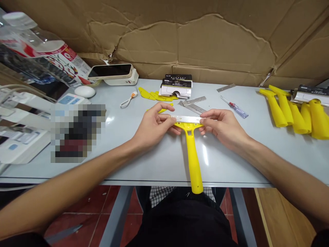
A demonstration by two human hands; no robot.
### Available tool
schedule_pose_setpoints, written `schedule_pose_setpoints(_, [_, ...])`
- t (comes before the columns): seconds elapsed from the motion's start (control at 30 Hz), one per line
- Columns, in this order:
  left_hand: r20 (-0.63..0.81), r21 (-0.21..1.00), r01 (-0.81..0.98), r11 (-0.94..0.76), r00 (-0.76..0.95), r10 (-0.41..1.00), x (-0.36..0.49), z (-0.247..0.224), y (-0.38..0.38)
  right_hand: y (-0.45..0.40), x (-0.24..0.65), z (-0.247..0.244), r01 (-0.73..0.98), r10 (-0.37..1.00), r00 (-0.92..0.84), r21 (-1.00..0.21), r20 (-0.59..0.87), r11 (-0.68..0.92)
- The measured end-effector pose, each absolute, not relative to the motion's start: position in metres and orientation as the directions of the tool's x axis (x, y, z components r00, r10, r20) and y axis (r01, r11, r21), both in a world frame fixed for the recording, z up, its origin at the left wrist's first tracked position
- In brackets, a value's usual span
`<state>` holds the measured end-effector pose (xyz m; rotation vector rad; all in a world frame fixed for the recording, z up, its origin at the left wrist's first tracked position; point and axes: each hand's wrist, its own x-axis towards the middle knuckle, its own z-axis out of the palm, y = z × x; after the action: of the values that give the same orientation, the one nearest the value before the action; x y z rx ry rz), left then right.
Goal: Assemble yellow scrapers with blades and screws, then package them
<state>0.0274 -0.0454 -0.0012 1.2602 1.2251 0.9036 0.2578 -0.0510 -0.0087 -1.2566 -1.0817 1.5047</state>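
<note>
A yellow scraper handle (194, 157) lies near the table's front edge, its lower end pointing toward me. Across its wide head sits a flat metal blade (189, 119) with small slots. My left hand (158, 125) pinches the left end of blade and head between thumb and fingers. At the right end, my right hand (219, 125) does the same, thumb on the blade and fingers beneath. Just beyond the hands lie loose metal blades (194, 102), partly overlapping. A screwdriver (235, 107) with a clear handle and red collar rests past my right hand.
Small black-and-white boxes (176, 87) stand at the back among flat yellow pieces (147, 94). Several yellow handles (299, 116) are grouped at right. A phone (111, 71), a short cable (129, 99), a white mouse (84, 91) and bottles (61, 56) occupy the left. Cardboard (180, 41) walls the back.
</note>
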Motion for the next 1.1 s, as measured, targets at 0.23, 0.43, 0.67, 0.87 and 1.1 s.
schedule_pose_setpoints(0.23, [-0.278,0.96,0.053,0.274,0.247,0.928,0.025,-0.012,-0.038,-0.052,0.26,-0.009,-0.038,0.971,-0.119,-0.976,-0.209,-0.215])
schedule_pose_setpoints(0.43, [-0.252,0.967,0.08,0.241,0.194,0.948,0.025,-0.013,-0.04,-0.051,0.261,-0.013,-0.074,0.967,-0.168,-0.975,-0.193,-0.207])
schedule_pose_setpoints(0.67, [-0.204,0.97,0.163,0.18,0.147,0.968,0.027,-0.008,-0.043,-0.053,0.259,-0.009,-0.117,0.95,-0.211,-0.959,-0.231,-0.259])
schedule_pose_setpoints(0.87, [-0.231,0.963,0.179,0.2,0.172,0.958,0.028,-0.006,-0.043,-0.053,0.259,-0.01,-0.082,0.96,-0.164,-0.967,-0.227,-0.243])
schedule_pose_setpoints(1.1, [-0.233,0.97,0.117,0.212,0.205,0.951,0.026,-0.007,-0.042,-0.054,0.257,-0.014,-0.069,0.965,-0.156,-0.972,-0.211,-0.224])
